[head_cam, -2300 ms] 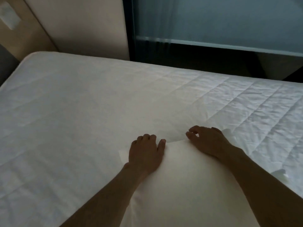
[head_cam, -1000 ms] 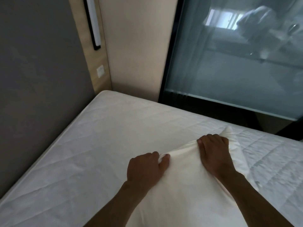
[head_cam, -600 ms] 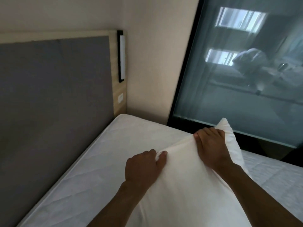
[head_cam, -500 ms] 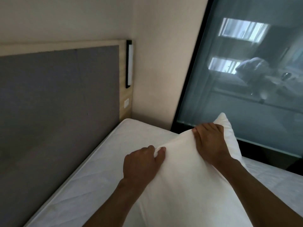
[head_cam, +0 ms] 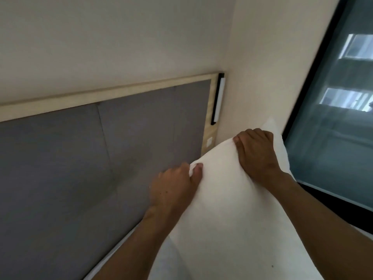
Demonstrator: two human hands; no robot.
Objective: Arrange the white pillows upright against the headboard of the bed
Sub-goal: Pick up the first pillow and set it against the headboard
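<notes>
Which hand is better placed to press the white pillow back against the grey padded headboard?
Left hand: it grips the white pillow edge nearest the grey padded headboard. Right hand holds the window-side corner.

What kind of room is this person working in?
Most likely a bedroom, perhaps a hotel room. A grey padded headboard with a wooden frame lines the wall, a slim wall lamp hangs beside it, and both hands hold a white pillow over the mattress.

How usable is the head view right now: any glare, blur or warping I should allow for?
Head view: dim, flat room light, no hard shadows; the glass panel carries bright window reflections; wide-angle warping tilts the headboard; the pillow is nearly featureless white, slightly soft; the left hand and right hand gripping it are clear enough.
</notes>
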